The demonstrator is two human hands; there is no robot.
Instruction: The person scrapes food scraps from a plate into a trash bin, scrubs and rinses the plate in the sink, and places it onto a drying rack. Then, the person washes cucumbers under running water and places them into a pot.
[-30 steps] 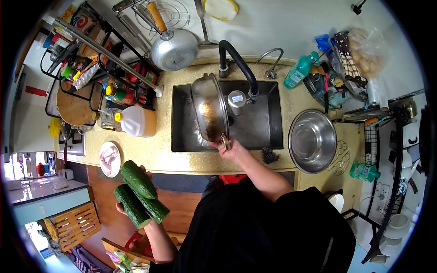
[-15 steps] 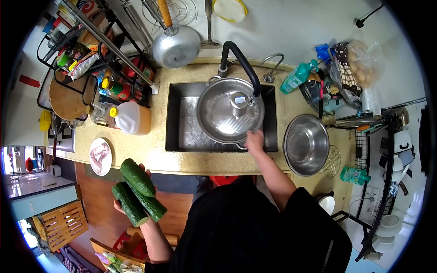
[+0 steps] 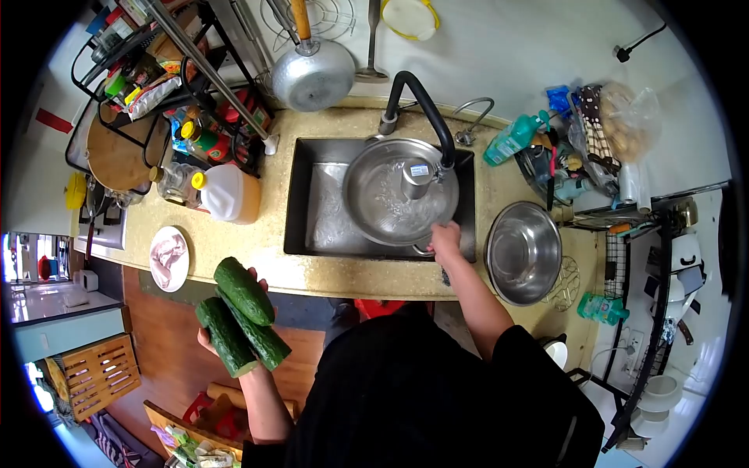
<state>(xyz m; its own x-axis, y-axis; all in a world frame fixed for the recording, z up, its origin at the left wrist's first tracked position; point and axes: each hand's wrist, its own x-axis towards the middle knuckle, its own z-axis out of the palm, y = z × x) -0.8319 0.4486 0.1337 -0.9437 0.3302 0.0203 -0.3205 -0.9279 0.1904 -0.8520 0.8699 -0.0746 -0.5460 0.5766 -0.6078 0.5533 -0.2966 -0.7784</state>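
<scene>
My left hand [image 3: 206,341] is closed around three dark green cucumbers [image 3: 225,337], held in front of the counter's edge; one shows a pale, cut-looking end. At the sink's front right, my right hand [image 3: 446,240] has its fingers closed at the near loop handle of a wide steel pot [image 3: 360,207]. The pot sits in the dark rectangular sink [image 3: 318,248], with rippling water inside. Above it reaches the black faucet [image 3: 425,101], whose thick metal head [image 3: 416,181] hangs over the pot.
A plate of pale meat [image 3: 170,257] and a jug of amber liquid [image 3: 234,195] stand left of the sink. To the right are a steel bowl [image 3: 523,253] and a green bottle [image 3: 511,140]. A pan [image 3: 312,78] hangs on the wall.
The view has shifted slightly. My right hand has moved a little to the right at the pot's handle, and the water in the pot looks more disturbed. My left hand still holds the cucumbers.
</scene>
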